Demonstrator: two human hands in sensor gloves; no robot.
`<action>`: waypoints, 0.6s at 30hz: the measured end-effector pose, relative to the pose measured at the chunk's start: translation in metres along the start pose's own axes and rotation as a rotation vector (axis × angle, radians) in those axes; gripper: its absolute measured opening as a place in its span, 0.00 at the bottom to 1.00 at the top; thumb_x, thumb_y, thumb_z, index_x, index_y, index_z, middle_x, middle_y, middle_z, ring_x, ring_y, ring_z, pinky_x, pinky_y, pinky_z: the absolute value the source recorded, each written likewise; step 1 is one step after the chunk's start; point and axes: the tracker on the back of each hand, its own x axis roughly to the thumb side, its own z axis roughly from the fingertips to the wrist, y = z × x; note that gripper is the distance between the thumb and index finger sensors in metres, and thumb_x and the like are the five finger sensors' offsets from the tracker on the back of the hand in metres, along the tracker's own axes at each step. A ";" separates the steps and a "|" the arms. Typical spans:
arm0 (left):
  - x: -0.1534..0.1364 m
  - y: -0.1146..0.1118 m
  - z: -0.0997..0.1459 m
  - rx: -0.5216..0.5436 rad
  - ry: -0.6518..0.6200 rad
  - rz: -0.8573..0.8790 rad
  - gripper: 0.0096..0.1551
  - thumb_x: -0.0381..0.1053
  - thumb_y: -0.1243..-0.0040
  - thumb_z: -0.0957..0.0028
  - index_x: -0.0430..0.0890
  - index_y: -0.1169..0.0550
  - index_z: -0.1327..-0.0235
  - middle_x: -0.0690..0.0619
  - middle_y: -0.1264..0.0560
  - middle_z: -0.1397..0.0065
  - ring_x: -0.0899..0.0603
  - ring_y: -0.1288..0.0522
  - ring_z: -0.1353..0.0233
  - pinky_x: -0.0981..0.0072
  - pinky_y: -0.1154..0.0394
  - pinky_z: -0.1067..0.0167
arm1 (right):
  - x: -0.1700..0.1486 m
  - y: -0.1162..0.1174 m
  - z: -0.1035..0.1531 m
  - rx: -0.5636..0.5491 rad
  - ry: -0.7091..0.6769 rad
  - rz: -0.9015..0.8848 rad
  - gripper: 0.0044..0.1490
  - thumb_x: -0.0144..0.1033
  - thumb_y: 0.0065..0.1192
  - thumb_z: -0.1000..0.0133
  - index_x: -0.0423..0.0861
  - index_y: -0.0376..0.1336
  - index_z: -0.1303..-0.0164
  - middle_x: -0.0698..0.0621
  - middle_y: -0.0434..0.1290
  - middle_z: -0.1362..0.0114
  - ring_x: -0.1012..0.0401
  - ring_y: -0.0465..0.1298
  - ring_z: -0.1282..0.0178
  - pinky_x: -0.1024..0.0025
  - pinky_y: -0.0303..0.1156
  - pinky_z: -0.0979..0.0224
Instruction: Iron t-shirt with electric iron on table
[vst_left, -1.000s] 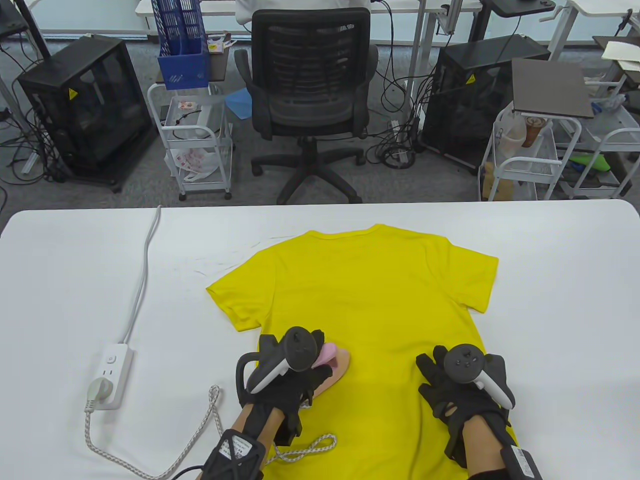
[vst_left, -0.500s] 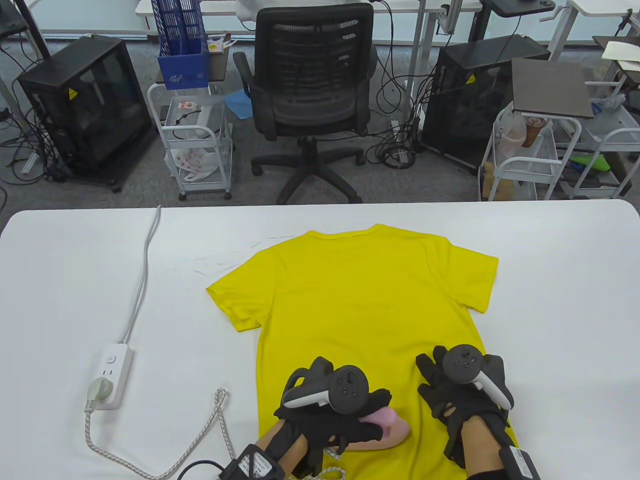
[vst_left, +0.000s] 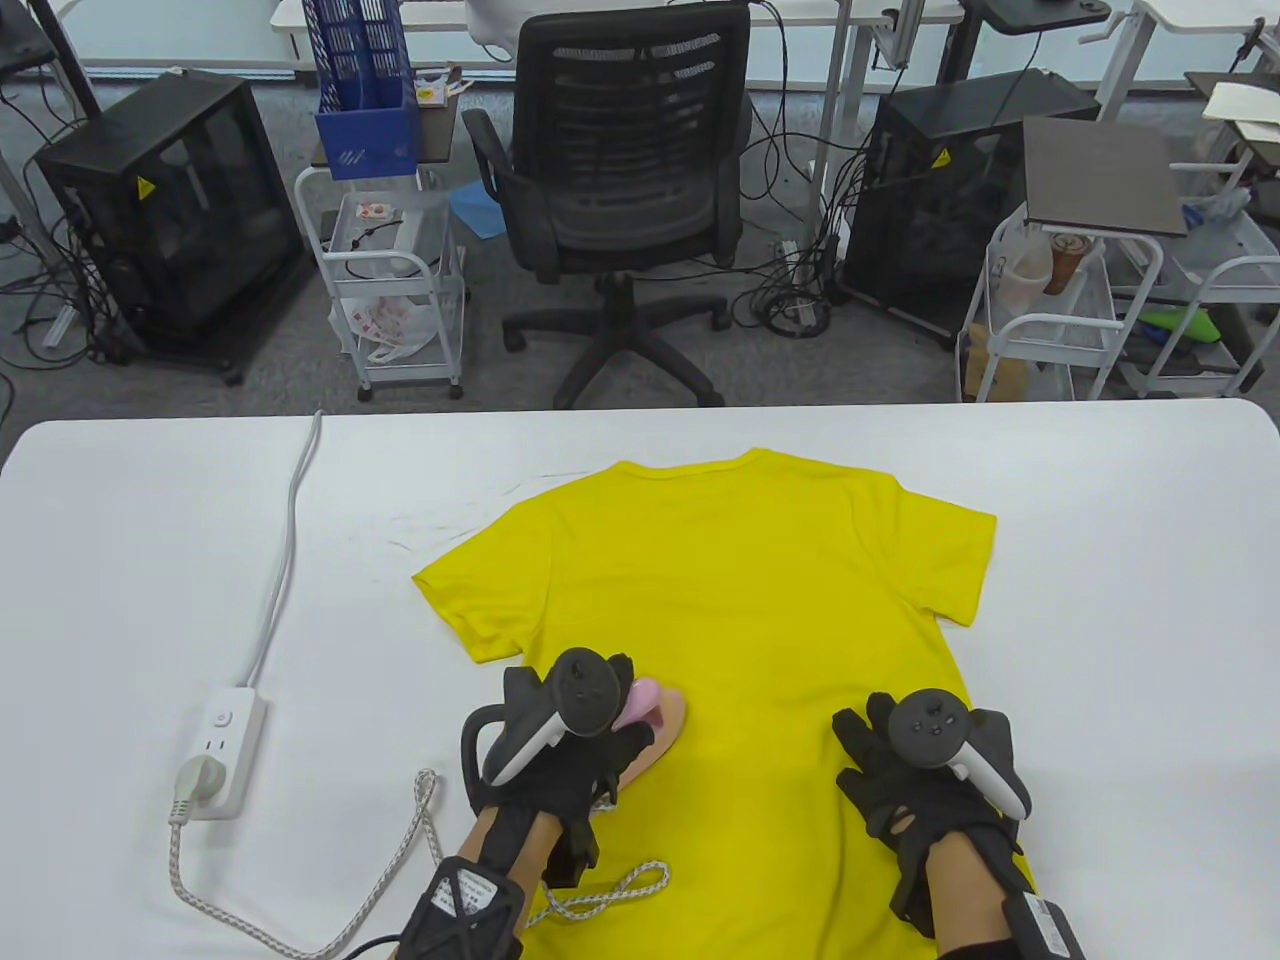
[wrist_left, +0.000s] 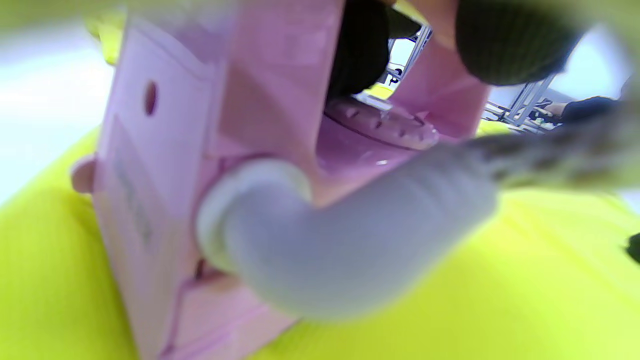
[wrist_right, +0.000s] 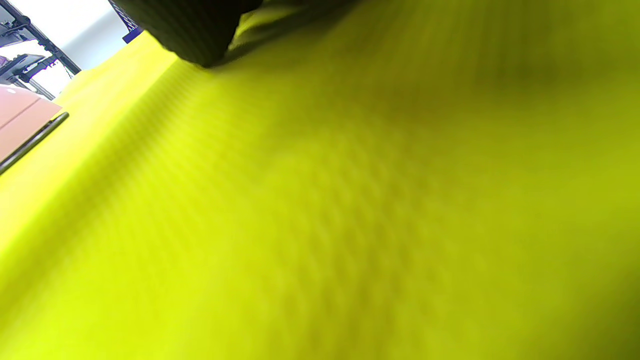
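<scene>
A yellow t-shirt (vst_left: 740, 590) lies flat on the white table (vst_left: 1120, 600), collar away from me. My left hand (vst_left: 570, 760) grips the handle of a small pink iron (vst_left: 655, 720) that sits on the shirt's lower left edge. The left wrist view shows the pink iron (wrist_left: 210, 165) from behind, with its grey cord sleeve (wrist_left: 350, 240) and my fingers (wrist_left: 505, 40) curled over the handle. My right hand (vst_left: 915, 790) lies flat with fingers spread on the shirt's lower right part. Close yellow cloth (wrist_right: 350, 210) fills the right wrist view.
A braided cord (vst_left: 420, 830) runs from the iron to a plug in the white power strip (vst_left: 220, 755) at the table's left. Its white cable (vst_left: 285, 540) goes over the far edge. An office chair (vst_left: 620, 190) and carts stand behind the table.
My left hand has slid the iron from the shirt's lower middle near the hem back up and left to its left edge. The right hand has stayed put.
</scene>
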 end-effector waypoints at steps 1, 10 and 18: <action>0.001 0.000 0.001 -0.001 -0.012 -0.007 0.45 0.68 0.37 0.55 0.60 0.38 0.23 0.56 0.22 0.39 0.49 0.17 0.51 0.45 0.27 0.35 | 0.000 0.000 0.000 0.000 0.001 0.000 0.41 0.48 0.58 0.45 0.63 0.45 0.24 0.53 0.34 0.17 0.51 0.30 0.19 0.40 0.29 0.26; 0.080 -0.038 0.027 -0.257 -0.492 -0.113 0.43 0.71 0.39 0.56 0.62 0.36 0.25 0.58 0.21 0.41 0.50 0.16 0.52 0.47 0.25 0.34 | 0.001 0.001 0.000 -0.005 0.007 0.003 0.41 0.48 0.58 0.45 0.64 0.45 0.24 0.53 0.34 0.17 0.51 0.29 0.19 0.40 0.29 0.26; 0.098 -0.044 0.042 -0.242 -0.541 -0.188 0.43 0.71 0.38 0.58 0.62 0.34 0.26 0.58 0.20 0.40 0.50 0.15 0.50 0.46 0.25 0.35 | 0.001 0.001 0.000 -0.010 0.007 0.011 0.41 0.48 0.58 0.45 0.64 0.44 0.24 0.53 0.34 0.17 0.51 0.30 0.19 0.40 0.29 0.26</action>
